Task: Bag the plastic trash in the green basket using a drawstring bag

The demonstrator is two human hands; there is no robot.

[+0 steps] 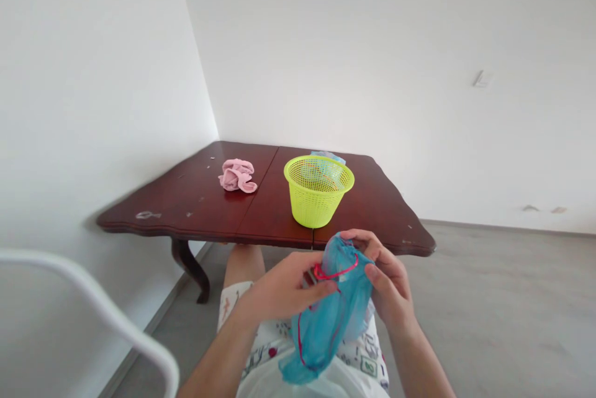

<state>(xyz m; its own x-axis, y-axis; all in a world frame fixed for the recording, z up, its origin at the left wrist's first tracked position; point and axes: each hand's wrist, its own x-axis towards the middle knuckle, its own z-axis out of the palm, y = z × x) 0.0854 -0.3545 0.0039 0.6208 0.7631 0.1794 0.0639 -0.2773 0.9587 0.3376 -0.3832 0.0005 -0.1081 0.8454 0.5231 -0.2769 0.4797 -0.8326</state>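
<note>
Left hand: the left hand (284,286) is closed on the bag's upper part, fingers curled inward and the thumb side toward the red cord.

Right hand: the right hand (386,277) is also closed, its fingers (358,239) bent over the top of the bag and its thumb (372,272) pressing on the front.

Task's thing: a turquoise mesh drawstring bag (326,330) is held between both hands above the lap, its lower end hanging down and slightly bunched. A red cord (336,274) runs through it.

Handling: the bag looks light, soft and limp, so it will probably fold wherever it is pinched and give little resistance. The thin cord may slide easily; the gathered neck beside it seems the surest place to hold.

Partly hidden: a small dark grey piece (310,277) shows by the left hand's fingers, possibly a cord fastener, though the view is too poor to be sure.

Ahead of the hands: a dark red wooden table (195,202) has its near edge just beyond them. A lime-green plastic basket (316,196) stands on it straight ahead, with a pale blue item (328,156) just behind.

Ahead and left: a crumpled pink cloth (237,176) lies on the table.

Left of the hands: a white chair back (88,295) curves through the view.
</note>
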